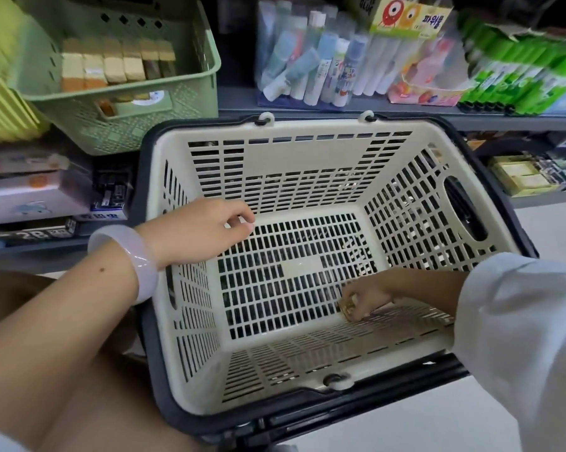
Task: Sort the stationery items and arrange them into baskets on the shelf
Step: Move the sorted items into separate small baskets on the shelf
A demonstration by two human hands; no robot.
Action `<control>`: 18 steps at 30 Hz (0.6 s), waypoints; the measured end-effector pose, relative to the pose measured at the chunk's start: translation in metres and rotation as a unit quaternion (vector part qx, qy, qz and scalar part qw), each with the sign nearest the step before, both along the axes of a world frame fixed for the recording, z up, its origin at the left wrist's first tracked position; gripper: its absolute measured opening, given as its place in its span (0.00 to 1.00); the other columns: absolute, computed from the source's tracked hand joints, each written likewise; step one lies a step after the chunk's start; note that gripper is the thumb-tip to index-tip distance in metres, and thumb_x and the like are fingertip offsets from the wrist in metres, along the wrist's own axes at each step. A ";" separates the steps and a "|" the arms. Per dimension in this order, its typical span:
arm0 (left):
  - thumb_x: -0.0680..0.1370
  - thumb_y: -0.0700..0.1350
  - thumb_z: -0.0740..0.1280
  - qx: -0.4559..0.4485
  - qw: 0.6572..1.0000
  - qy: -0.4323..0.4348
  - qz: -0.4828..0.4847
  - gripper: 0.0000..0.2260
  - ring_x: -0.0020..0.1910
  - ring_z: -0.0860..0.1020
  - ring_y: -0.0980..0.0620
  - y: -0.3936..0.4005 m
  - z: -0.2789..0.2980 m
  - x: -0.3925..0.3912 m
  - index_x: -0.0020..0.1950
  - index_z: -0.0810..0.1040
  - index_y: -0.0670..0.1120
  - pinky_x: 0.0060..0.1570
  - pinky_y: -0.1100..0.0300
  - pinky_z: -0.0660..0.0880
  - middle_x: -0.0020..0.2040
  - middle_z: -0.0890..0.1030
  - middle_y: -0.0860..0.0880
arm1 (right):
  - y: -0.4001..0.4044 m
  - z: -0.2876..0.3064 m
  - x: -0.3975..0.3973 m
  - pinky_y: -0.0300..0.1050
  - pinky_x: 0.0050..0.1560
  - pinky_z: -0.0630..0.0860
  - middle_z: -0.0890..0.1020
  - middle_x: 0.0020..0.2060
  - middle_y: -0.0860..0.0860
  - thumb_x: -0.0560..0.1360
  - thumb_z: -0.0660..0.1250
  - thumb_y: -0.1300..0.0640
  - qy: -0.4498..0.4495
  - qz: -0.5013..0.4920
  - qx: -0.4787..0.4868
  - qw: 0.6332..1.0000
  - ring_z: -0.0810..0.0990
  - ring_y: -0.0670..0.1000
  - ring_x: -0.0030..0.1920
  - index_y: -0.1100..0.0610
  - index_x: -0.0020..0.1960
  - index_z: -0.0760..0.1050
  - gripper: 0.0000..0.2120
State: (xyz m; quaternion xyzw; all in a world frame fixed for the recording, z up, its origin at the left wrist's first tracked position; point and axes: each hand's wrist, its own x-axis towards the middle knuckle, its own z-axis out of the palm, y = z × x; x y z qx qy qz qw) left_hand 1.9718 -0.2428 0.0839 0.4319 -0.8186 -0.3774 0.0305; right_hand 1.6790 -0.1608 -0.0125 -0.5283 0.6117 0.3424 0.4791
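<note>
A cream slotted shopping basket point(311, 132) with dark handles stands in front of the shelf. My right hand point(366, 296) reaches down to its floor at the near right and pinches a small gold-coloured item point(347, 308); what the item is stays unclear. My left hand point(198, 231) hovers over the basket's left wall, fingers loosely curled, holding nothing. A pale bangle sits on that wrist. A green basket point(128, 125) on the shelf at upper left holds a row of small tan and orange boxes point(112, 65).
Glue sticks in a clear bag point(311, 57), a packet with cartoon eyes point(405, 17) and green-labelled tubes point(520, 73) fill the shelf behind. Boxed items point(37, 194) are stacked lower left, yellow packs point(523, 179) lower right. A yellow-green ribbed bin point(1, 76) stands at far left.
</note>
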 end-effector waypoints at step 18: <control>0.80 0.53 0.55 0.408 0.753 0.438 0.275 0.13 0.40 0.81 0.51 0.005 0.048 0.012 0.55 0.75 0.48 0.56 0.39 0.72 0.45 0.81 0.49 | -0.073 0.167 0.148 0.35 0.51 0.69 0.75 0.46 0.50 0.71 0.71 0.61 -0.361 -0.022 -0.417 0.833 0.72 0.43 0.46 0.56 0.52 0.73 0.12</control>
